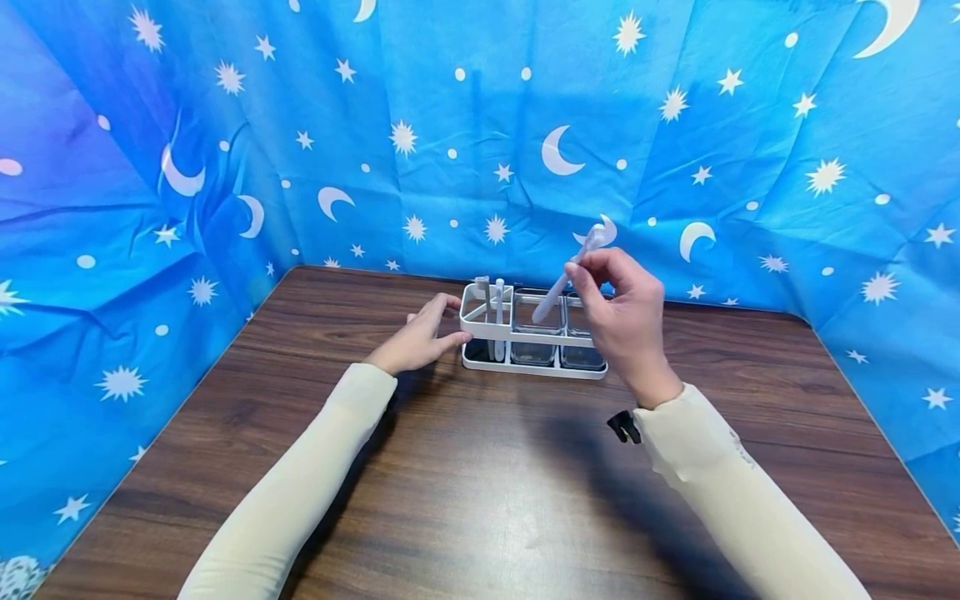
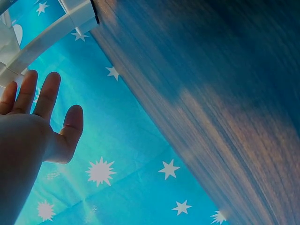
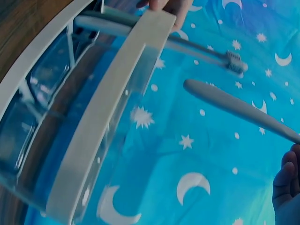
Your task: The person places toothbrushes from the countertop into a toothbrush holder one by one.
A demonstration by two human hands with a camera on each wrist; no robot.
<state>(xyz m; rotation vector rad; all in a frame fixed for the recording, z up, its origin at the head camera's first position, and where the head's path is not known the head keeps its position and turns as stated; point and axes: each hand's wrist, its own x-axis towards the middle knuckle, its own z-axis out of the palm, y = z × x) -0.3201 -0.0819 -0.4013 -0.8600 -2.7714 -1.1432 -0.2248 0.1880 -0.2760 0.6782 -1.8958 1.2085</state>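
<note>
A white toothbrush holder [image 1: 487, 329] with two tiers stands at the table's far side. Two toothbrushes, one with its bristled head [image 3: 236, 63] showing, stand in its left section. Clear cups [image 1: 534, 354] fill the middle and right sections. My right hand [image 1: 626, 312] pinches a pale toothbrush [image 3: 234, 105] near its head, above the holder. The brush tilts, its handle end pointing down over the middle cup. At the holder's left end is my left hand [image 1: 423, 333], fingers extended and fingertips right at the frame. In the left wrist view, those fingers [image 2: 48, 93] look spread.
The dark wooden table [image 1: 450, 483] spreads in front of the holder. Close behind the holder hangs a blue cloth [image 1: 465, 192] with moons and stars, which also runs along both sides. A black clip-like piece [image 1: 624, 427] sits at my right cuff.
</note>
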